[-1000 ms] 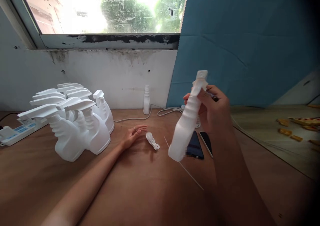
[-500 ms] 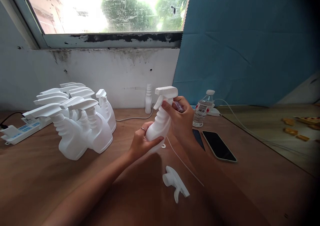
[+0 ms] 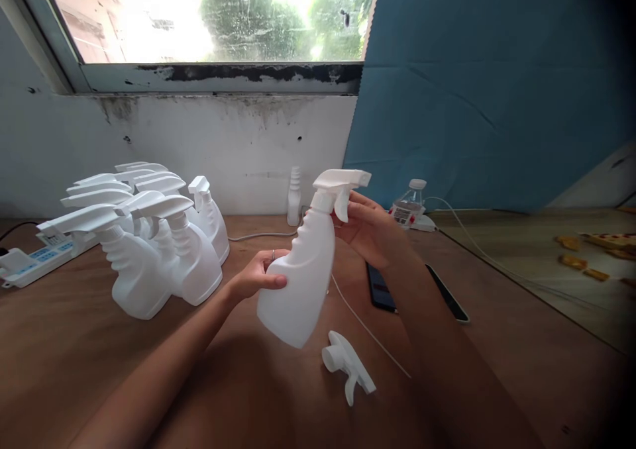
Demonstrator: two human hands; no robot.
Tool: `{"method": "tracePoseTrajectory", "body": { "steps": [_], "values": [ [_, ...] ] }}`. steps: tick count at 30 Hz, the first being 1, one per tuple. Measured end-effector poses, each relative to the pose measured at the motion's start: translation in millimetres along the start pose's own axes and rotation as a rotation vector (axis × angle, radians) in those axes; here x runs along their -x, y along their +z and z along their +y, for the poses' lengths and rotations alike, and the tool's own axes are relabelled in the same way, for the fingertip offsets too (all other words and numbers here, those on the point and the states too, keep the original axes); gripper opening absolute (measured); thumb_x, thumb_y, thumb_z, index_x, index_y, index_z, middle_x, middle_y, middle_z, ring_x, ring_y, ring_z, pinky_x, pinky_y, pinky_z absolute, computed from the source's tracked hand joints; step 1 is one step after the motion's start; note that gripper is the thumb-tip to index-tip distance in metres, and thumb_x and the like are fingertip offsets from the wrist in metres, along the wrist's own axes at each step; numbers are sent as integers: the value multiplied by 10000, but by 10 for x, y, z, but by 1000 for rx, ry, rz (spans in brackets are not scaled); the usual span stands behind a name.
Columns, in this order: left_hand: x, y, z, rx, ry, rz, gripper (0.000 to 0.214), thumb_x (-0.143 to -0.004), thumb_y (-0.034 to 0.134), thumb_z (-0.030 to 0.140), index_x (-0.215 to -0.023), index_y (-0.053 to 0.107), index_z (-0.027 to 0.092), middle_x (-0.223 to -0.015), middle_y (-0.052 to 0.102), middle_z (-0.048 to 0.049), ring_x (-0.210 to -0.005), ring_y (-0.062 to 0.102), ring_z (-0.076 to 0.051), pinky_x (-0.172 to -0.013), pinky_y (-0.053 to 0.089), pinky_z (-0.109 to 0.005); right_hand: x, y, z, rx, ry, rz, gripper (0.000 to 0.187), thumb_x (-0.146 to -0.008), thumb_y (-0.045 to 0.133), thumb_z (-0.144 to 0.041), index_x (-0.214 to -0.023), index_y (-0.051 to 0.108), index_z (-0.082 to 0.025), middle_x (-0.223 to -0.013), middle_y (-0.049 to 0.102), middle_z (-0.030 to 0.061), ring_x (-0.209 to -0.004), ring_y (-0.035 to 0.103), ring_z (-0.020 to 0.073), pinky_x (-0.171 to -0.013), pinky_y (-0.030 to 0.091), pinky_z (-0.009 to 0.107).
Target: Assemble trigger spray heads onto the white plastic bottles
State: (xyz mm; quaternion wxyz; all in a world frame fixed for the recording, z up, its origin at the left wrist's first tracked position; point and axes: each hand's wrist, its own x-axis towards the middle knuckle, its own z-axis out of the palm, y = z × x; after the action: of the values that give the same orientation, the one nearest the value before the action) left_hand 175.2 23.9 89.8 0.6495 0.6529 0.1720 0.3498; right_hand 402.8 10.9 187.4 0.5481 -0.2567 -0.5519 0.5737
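Observation:
A white spray bottle (image 3: 303,270) is held tilted above the table, its spray head (image 3: 342,181) on the neck and its nozzle pointing right. My left hand (image 3: 261,273) is closed around the lower body, the thumb across the front; its other fingers are partly hidden behind. Beside the neck and trigger is my right hand (image 3: 375,227), its fingers stretched out and partly covered by the trigger. Whether they touch it I cannot tell. Below the bottle, a loose white trigger sprayer head (image 3: 348,366) lies on the table.
Several white spray bottles (image 3: 163,257) stand grouped at left beside a power strip (image 3: 40,260). A headless bottle (image 3: 294,197) stands by the wall. At right are a water bottle (image 3: 409,204), a dark phone (image 3: 380,290), another phone (image 3: 450,297) and a white cable (image 3: 368,330).
The held bottle has moved left and down, and its nozzle now points right instead of left. My right hand has loosened from the spray head and moved slightly right.

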Motion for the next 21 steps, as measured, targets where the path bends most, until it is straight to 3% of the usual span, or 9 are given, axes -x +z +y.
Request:
{"method": "tracePoseTrajectory", "body": {
  "steps": [4, 9, 14, 16, 19, 21],
  "values": [
    [-21, -63, -77, -16, -25, 29, 513, -640, 782, 447, -1022, 652, 129, -884, 634, -62, -766, 602, -179, -649, 481, -245, -21, -63, 32, 32, -16, -61, 439, -637, 828, -341, -1006, 608, -254, -977, 685, 44, -1011, 649, 266, -859, 545, 439],
    [-23, -100, -107, 110, -135, -8, 568, -564, 801, 471, -980, 654, 113, -861, 654, -83, -730, 616, -190, -637, 483, -254, -53, -66, 81, 63, -118, 45, 414, -576, 862, -375, -890, 633, -234, -879, 685, 32, -967, 656, 254, -837, 555, 417],
    [23, -101, -85, 228, -192, 63, 625, -574, 729, 499, -1074, 639, 136, -826, 683, -100, -695, 630, -234, -615, 486, -305, 21, 93, 26, 94, -109, 5, 476, -591, 808, -542, -900, 640, -221, -924, 677, 76, -976, 649, 303, -789, 548, 489],
    [39, -107, -112, 221, -228, 40, 633, -576, 696, 526, -1074, 633, 140, -767, 679, -98, -658, 622, -235, -594, 479, -313, 39, 170, 0, 138, -94, -10, 479, -581, 814, -542, -888, 638, -220, -921, 668, 80, -980, 643, 310, -797, 544, 498],
    [72, -151, -204, 217, -337, -97, 674, -544, 629, 643, -963, 650, 116, -619, 633, -98, -520, 574, -212, -490, 438, -303, 41, 175, -98, 116, -183, 69, 369, -643, 780, -520, -846, 643, -243, -962, 661, 53, -934, 646, 257, -818, 542, 465],
    [90, -197, -267, 109, -275, -42, 674, -549, 598, 687, -908, 653, 118, -581, 618, -96, -466, 550, -200, -443, 416, -295, 65, 71, -242, 30, -317, 154, 258, -707, 741, -479, -840, 661, -273, -1029, 652, 11, -883, 640, 186, -833, 535, 397]
  ]
}}
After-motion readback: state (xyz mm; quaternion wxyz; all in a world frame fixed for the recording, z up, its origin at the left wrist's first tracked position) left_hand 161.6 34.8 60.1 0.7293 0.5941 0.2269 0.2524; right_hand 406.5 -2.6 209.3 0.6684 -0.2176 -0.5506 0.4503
